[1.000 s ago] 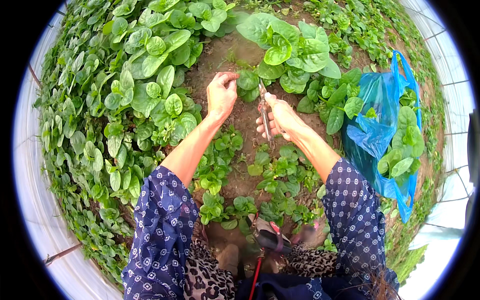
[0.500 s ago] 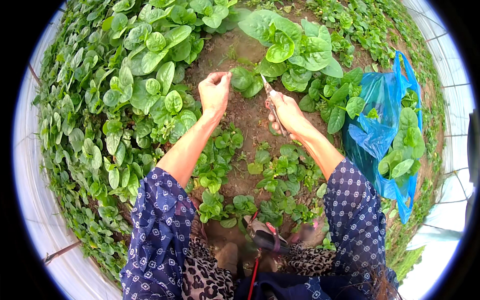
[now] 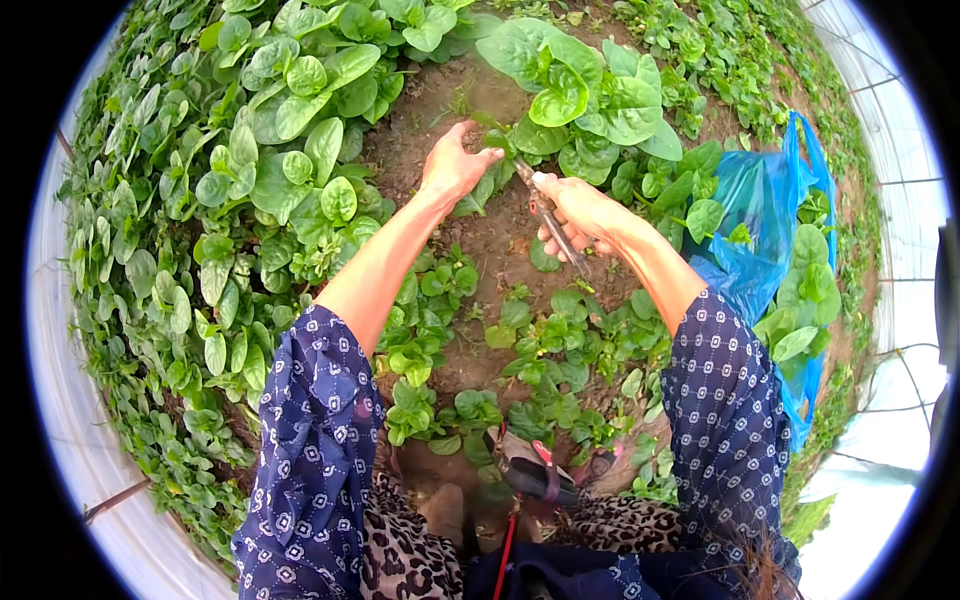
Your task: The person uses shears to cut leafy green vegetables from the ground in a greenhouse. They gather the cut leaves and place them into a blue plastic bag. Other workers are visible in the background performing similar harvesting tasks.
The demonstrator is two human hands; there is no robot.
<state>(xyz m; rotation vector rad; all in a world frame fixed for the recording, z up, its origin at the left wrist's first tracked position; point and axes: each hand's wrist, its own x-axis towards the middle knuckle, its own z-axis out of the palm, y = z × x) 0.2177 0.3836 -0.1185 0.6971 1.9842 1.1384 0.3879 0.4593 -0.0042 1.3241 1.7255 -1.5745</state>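
My left hand (image 3: 458, 168) is closed around a leafy green shoot (image 3: 482, 192), whose broad leaves show below the thumb. Part of its stem is hidden by my fingers. Scissors (image 3: 545, 212) with dark, soil-stained metal are in my right hand (image 3: 585, 212), fingers wrapped round the handles. Their blades point up and left, with the tips close to the stem beside my left thumb. Whether the blades touch the stem, I cannot tell. Just beyond the tips grows a large broad-leaved plant (image 3: 585, 95), rooted in brown soil.
A blue plastic bag (image 3: 745, 235) stands at the right, with picked leafy greens (image 3: 805, 290) at its side opening. Dense leafy plants (image 3: 290, 170) fill the left. Smaller plants (image 3: 570, 345) grow nearer me, before my shoe (image 3: 535, 468). White plastic sheeting (image 3: 910, 240) borders the bed.
My left hand has moved up and right, from the leaf's edge to the shoot's stem. The scissors have shifted slightly left, so their tips lie closer to my left thumb.
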